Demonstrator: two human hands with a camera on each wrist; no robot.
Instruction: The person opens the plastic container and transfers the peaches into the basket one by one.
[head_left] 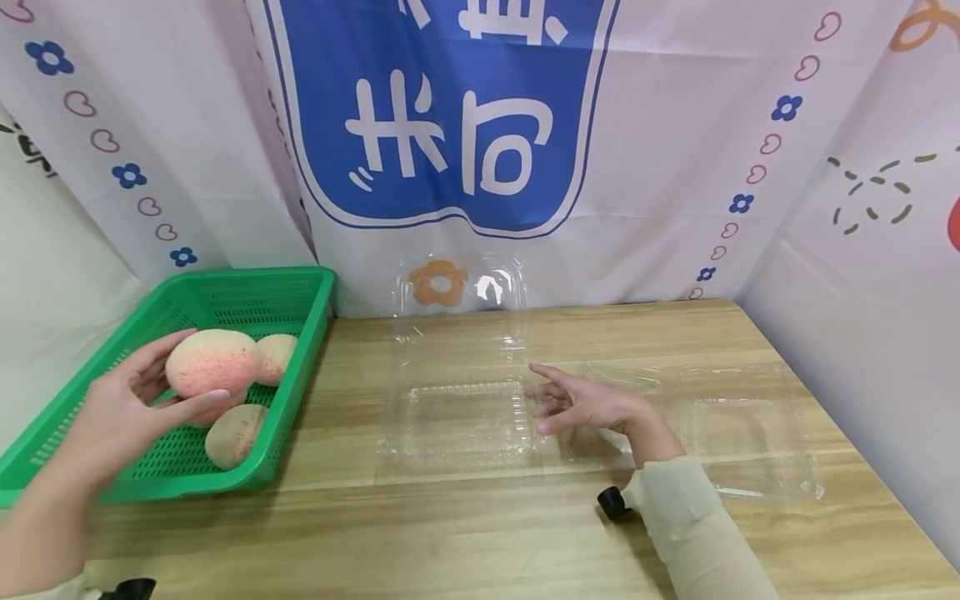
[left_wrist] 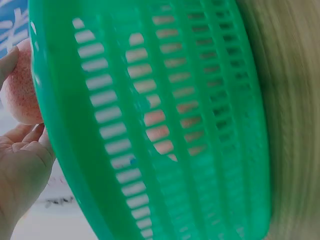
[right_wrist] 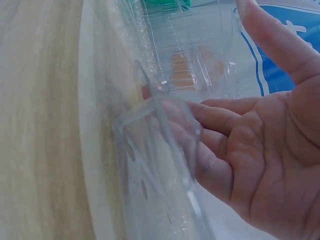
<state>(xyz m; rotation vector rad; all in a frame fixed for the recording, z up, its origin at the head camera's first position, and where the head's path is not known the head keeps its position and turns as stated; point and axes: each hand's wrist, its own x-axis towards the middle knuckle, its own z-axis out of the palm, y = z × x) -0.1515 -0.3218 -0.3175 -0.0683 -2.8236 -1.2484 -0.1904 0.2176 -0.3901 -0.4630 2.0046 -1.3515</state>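
Note:
A pink and cream peach (head_left: 213,362) is held in my left hand (head_left: 120,408), fingers behind it and thumb along its near side. This hand is over the green basket (head_left: 258,475), where several more peaches (head_left: 236,436) lie. In the left wrist view the peach (left_wrist: 22,85) shows past the basket rim. A clear plastic clamshell box (head_left: 457,458) stands with its lid raised against the cloth. At its right edge is my right hand (head_left: 592,404), fingers loosely bent and holding nothing; the right wrist view shows its palm (right_wrist: 270,150) beside clear plastic.
Another clear plastic clamshell box (head_left: 750,467) lies spread out on the right of the wooden table (head_left: 420,542). A printed white cloth (head_left: 660,167) with a blue sign hangs along the back edge. Black wrist-camera parts (head_left: 615,503) stick out by the right sleeve.

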